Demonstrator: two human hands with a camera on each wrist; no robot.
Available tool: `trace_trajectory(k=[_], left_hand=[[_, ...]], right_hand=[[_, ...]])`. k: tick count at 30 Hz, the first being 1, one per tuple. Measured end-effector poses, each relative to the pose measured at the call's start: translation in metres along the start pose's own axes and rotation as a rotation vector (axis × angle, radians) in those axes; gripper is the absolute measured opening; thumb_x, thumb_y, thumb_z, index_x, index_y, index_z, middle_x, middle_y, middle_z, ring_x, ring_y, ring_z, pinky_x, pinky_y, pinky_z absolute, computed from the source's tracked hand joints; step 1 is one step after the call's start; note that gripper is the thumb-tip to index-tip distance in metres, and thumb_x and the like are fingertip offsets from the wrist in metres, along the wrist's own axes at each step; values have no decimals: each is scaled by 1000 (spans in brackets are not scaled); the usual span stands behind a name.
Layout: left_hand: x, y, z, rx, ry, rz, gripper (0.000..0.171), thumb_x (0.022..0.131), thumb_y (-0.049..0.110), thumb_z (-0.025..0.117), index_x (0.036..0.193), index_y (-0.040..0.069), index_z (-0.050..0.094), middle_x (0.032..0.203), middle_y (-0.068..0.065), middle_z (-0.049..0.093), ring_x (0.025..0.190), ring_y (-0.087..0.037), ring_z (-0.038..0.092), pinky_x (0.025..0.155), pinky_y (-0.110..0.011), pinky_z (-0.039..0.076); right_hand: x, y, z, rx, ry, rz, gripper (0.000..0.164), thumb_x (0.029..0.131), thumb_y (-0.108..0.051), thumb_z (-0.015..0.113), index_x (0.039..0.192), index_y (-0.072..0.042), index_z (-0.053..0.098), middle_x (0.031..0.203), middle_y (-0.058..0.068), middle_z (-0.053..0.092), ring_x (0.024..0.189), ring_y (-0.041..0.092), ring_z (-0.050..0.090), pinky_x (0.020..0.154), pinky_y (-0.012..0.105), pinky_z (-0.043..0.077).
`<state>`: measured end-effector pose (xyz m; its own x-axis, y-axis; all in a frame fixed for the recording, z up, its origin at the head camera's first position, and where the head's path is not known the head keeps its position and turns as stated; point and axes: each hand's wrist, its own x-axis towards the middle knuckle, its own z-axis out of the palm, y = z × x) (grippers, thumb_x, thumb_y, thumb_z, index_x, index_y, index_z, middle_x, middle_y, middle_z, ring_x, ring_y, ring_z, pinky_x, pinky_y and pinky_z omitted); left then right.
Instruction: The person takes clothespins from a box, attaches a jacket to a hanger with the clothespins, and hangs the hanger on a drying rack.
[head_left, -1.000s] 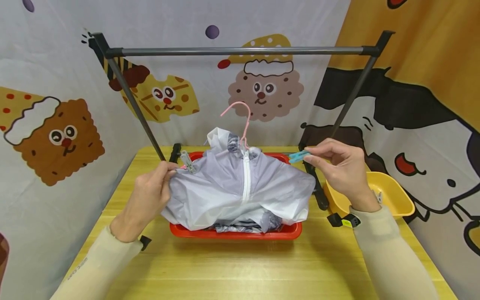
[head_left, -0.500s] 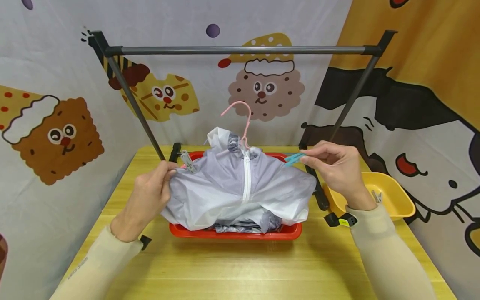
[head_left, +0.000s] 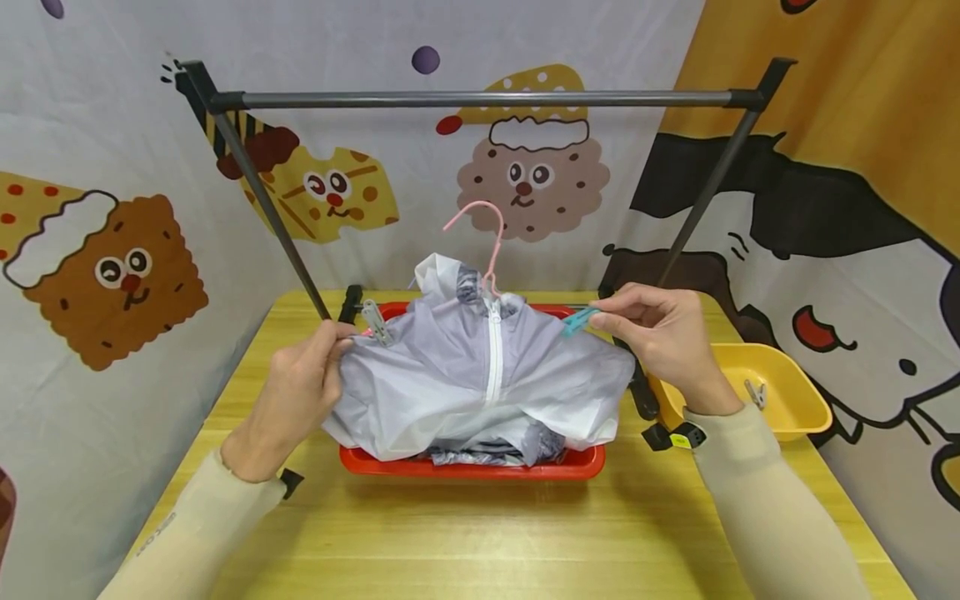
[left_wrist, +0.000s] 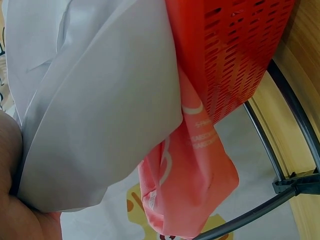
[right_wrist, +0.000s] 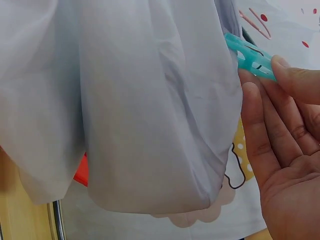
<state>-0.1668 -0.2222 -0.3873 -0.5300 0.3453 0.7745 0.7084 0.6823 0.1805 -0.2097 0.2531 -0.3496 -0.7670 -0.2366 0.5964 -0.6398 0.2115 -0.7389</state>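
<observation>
A pale grey and white zip-up jacket [head_left: 435, 400] sits on a pink hanger [head_left: 498, 242], spread over a red basket [head_left: 472, 472]. At its left shoulder my left hand [head_left: 296, 396] pinches the fabric, beside a grey clothespin [head_left: 377, 323] clipped there. My right hand [head_left: 663, 342] holds a turquoise clothespin [head_left: 579, 320] between thumb and fingers at the jacket's right shoulder. In the right wrist view the tip of the turquoise clothespin [right_wrist: 250, 56] meets the edge of the cloth; whether it grips the fabric I cannot tell.
Behind the basket rises a drying rack with a grey top bar [head_left: 487, 99]. At the right stands a yellow tub [head_left: 798, 408] with a grey clothespin [head_left: 756, 393] in it. Pink printed cloth [left_wrist: 200, 165] hangs beside the basket in the left wrist view.
My right hand has moved left with the turquoise clothespin, from the jacket's outer right side onto its right shoulder. The left hand has stayed in place on the fabric.
</observation>
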Motion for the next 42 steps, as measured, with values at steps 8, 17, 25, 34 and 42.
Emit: trace_trajectory(k=[8,17,25,34,42], left_hand=[[0,1,0,-2,0,-6,20,98,-20,78,113,-9,70,94,-23,82,87,-40,88,73,-47,71],[0,1,-1,-4,3,-3,17,100,-19,76,113,-9,70,94,-24,82,88,-41,88,74,-47,71],[-1,2,-1,5,4,-10,20,98,-20,78,113,-8,70,93,-23,82,86,-40,88,74,-47,71],[-1,5,0,9,26,16,21,97,-19,78,113,-8,70,94,-23,83,84,-40,87,72,-47,71],[-1,6,0,5,28,13,20,98,-19,78,113,-8,70,93,-22,83,83,-39,87,73,-47,71]], right_hand=[[1,0,1,-25,-21,66,14,96,6,92,109,1,90,97,6,88,76,13,83,65,22,65],[1,-1,1,-7,-45,68,18,95,12,89,111,4,89,99,0,88,76,14,83,66,21,65],[1,0,0,40,-69,75,18,96,15,86,112,6,88,101,-1,88,79,12,85,69,21,66],[-1,1,-1,-1,-115,131,19,99,10,85,117,3,87,106,-3,88,83,12,86,72,22,67],[-2,2,0,17,-126,191,20,105,5,82,124,5,83,115,-6,88,88,10,85,82,23,70]])
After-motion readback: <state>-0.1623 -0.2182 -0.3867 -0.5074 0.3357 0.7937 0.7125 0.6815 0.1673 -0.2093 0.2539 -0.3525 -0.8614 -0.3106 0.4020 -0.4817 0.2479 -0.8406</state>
